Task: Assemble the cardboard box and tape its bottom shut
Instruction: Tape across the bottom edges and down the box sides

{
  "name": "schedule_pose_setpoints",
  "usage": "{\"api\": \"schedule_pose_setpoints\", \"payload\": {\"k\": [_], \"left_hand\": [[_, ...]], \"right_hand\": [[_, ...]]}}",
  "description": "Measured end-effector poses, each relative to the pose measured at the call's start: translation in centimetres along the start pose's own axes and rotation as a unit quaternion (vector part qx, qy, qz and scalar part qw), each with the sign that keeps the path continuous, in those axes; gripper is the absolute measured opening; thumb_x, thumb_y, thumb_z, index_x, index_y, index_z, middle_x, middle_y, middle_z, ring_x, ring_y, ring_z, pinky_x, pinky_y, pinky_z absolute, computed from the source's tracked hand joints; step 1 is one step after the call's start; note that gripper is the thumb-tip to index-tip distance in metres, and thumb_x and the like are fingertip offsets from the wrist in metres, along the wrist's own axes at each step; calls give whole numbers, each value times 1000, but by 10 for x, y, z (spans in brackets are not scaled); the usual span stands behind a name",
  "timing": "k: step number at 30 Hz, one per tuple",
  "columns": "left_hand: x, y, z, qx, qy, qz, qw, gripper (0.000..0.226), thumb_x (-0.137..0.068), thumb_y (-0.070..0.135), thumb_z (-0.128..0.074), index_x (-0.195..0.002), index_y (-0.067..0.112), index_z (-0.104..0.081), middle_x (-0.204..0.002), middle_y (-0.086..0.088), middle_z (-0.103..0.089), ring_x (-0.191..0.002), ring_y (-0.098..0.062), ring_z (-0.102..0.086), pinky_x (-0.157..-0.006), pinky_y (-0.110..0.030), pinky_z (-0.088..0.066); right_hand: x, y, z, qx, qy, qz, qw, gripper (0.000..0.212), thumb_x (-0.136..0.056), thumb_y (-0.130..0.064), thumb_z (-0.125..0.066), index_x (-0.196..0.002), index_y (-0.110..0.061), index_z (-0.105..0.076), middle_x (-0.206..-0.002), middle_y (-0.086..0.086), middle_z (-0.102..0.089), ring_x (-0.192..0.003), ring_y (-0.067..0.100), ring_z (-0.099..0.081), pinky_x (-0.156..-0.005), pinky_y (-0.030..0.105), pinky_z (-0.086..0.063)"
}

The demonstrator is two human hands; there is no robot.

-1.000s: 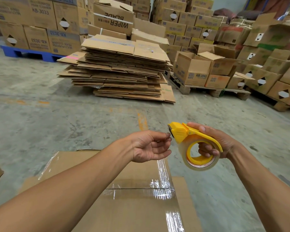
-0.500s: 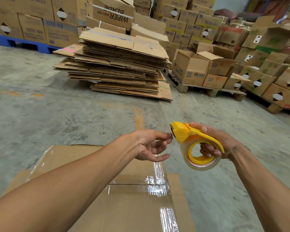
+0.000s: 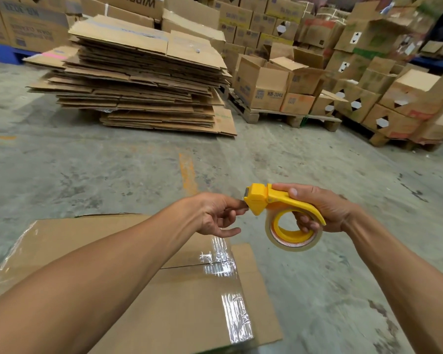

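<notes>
Since a second ago, the left hand (image 3: 216, 215) has closed in on the yellow tape dispenser (image 3: 279, 203), its thumb and forefinger now at the cutter head, apparently pinching the tape's loose end, though the tape itself is too clear to make out. Right hand (image 3: 320, 208) grips the dispenser's handle, fingers curled through the roll of clear tape (image 3: 292, 245). Both hands hover above the far edge of the cardboard box (image 3: 184, 302), which lies below and toward the body, nearer the left arm. Shiny tape strips already run along its edges, away from the viewer. Beyond sits a stack of flattened cardboard (image 3: 138, 80).
</notes>
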State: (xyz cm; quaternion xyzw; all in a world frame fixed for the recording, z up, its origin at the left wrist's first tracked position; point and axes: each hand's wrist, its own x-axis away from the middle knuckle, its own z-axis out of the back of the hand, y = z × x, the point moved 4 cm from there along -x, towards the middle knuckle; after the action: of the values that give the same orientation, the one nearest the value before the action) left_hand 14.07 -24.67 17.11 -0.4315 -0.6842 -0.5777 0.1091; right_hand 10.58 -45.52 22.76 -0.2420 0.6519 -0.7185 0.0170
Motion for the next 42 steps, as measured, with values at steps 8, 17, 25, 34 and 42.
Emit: {"api": "schedule_pose_setpoints", "payload": {"k": [8,17,25,34,42], "left_hand": [[-16,4,27,-123,23,-32,992,4,-93,16,-62,-91,13,-64,-57,4,-69,-44,-2,-50,-92,-43,-53],[-15,-7,-13,-108,-121,48,986,25,-85,29,-70,-93,6,-73,-66,0,-64,-60,-12,-49,-94,-56,-50],[-5,2,-27,-100,-100,21,990,15,-90,16,-66,-84,3,-72,-72,0,-55,-59,-10,-39,-94,-52,-49],[-17,11,23,-155,-12,1,988,16,-94,10,-60,-81,4,-66,-71,2,-48,-56,-8,-32,-106,-52,-42],[-47,19,44,-320,86,-75,940,8,-93,12,-55,-97,8,-60,-76,0,-41,-58,-11,-32,-88,-52,-55]], "right_hand": [[9,16,-27,21,22,-2,1000,44,-86,-22,-54,-130,-20,-58,-52,5,-63,-33,13,-52,-34,23,-48],[40,23,-3,-7,46,3,999,75,-54,-52,-90,-123,-30,-69,-54,15,-55,-31,17,-48,-37,27,-49],[43,17,1,-47,65,0,997,77,-51,-53,-91,-121,-32,-69,-48,14,-47,-29,17,-44,-41,29,-48],[42,24,-7,-16,63,-25,998,94,-43,-53,-94,-127,-25,-62,-51,12,-57,-32,17,-51,-35,26,-48],[18,40,-40,38,89,-16,995,45,-76,-36,-78,-119,-24,-72,-84,10,-71,-45,19,-60,-43,26,-53]]}}
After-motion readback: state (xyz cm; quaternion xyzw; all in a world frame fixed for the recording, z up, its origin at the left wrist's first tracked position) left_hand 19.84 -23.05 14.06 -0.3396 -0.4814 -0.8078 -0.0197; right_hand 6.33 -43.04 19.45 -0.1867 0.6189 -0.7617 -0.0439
